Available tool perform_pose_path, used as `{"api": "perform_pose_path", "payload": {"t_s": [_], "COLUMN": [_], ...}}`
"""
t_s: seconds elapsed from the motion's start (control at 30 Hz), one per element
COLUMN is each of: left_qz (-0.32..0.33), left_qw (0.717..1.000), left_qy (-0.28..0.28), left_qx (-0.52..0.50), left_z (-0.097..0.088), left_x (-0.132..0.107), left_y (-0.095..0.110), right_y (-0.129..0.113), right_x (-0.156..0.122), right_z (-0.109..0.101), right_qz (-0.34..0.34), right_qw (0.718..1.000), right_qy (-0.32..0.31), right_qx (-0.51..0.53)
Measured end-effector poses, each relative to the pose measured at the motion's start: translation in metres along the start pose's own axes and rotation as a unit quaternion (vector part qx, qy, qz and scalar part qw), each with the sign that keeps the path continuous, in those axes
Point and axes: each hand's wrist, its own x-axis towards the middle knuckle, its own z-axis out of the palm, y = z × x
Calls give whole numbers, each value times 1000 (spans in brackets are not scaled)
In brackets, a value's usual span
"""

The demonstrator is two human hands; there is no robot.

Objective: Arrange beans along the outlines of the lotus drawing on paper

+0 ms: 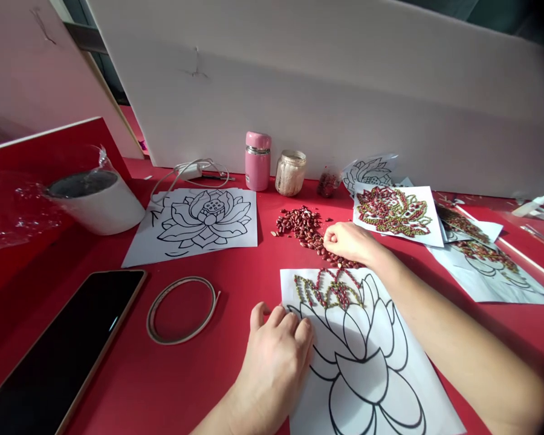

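Observation:
My right hand (350, 243) is at the right side of a pile of red-brown beans (301, 225), its fingers curled together. Whatever its fingertips may hold is hidden. Under my right forearm lies a white sheet with a lotus outline (362, 377). Rows of red and green beans (333, 289) follow the lines at the sheet's top. My left hand (278, 356) rests at that sheet's left edge, fingers bent downward and closed. Its thumb and fingertips are out of sight, so anything in them cannot be made out.
Left are a phone (63, 356), a tape roll (152, 320), a white tub (102, 205) and a printed lotus sheet (208, 226). Behind stand a pink flask (258, 162), a jar (291, 174) and a small bean container (329, 182). Right lie bean-covered pictures (394, 211) and a glue bottle (532, 204).

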Motion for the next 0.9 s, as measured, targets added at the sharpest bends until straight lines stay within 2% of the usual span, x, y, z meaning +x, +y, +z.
{"api": "perform_pose_path", "payload": {"t_s": [0.2, 0.4, 0.5, 0.57, 0.63, 0.7, 0.8, 0.83, 0.9], "left_qz": [13, 15, 11, 11, 5, -19, -99, -132, -185], "left_qw": [1000, 1000, 1000, 1000, 999, 997, 971, 950, 891], "left_qy": [-6, -9, -15, -13, -2, 18, 20, 15, 6], "left_qx": [-3, 0, -5, -13, -33, -79, -217, -282, -414], "left_z": [-3, -3, -2, -3, -4, -6, -11, -12, -15], "left_x": [0, 0, 1, 1, 2, 2, 5, 6, 8], "left_y": [0, 0, 1, 2, 3, 4, 2, 2, 0], "right_y": [-7, 4, 9, 8, 1, -11, -32, -39, -48], "right_x": [-3, -6, -17, -33, -54, -74, -98, -103, -110], "right_z": [1, 10, 13, 15, 16, 17, 19, 20, 21], "right_qz": [21, 30, 16, -26, -75, -95, -127, -143, -169], "right_qw": [1000, 996, 990, 973, 932, 897, 857, 849, 839], "right_qy": [1, 74, 106, 116, 112, 86, 10, -7, -16], "right_qx": [-21, 36, 92, 197, 336, 422, 500, 509, 518]}}
